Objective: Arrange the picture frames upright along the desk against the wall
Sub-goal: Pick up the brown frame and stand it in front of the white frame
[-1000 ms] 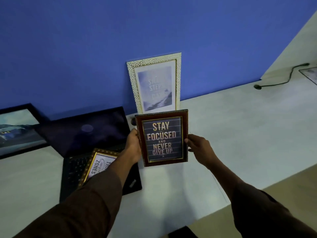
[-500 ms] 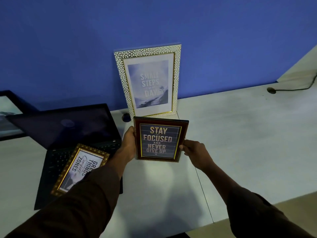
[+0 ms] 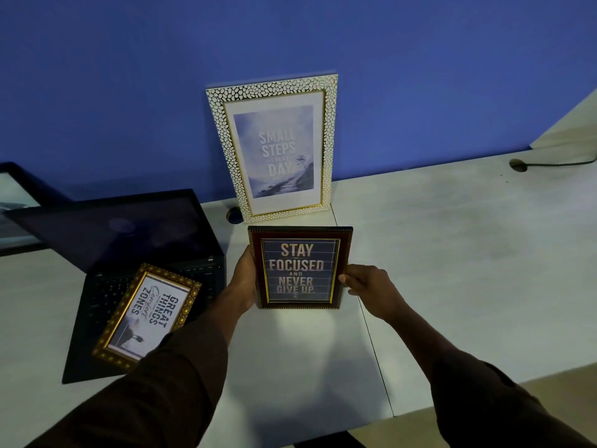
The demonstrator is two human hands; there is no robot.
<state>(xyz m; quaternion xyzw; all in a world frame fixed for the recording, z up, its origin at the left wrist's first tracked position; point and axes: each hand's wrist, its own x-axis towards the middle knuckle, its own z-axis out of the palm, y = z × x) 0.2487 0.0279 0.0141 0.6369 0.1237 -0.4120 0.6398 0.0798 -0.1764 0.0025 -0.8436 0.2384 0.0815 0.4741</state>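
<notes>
I hold a dark red frame [image 3: 299, 268] reading "Stay focused and never give up" upright over the white desk [image 3: 452, 270]. My left hand [image 3: 243, 279] grips its left edge and my right hand [image 3: 368, 289] grips its right edge. Behind it a taller white pebbled frame [image 3: 274, 147] with "Small steps every day" leans upright against the blue wall. A gold ornate frame [image 3: 148, 313] lies flat and tilted on the laptop keyboard at the left. A black frame [image 3: 13, 205] leans at the far left edge, partly cut off.
An open black laptop [image 3: 126, 240] sits left of my hands. A cable hole [image 3: 233, 215] lies beside the white frame. Another grommet with a black cable [image 3: 555, 163] is at the back right. The desk's front edge runs along the lower right.
The red frame and both hands came lower and nearer the desk, in front of the white frame. The view shifted, bringing the gold frame on the laptop fully into sight.
</notes>
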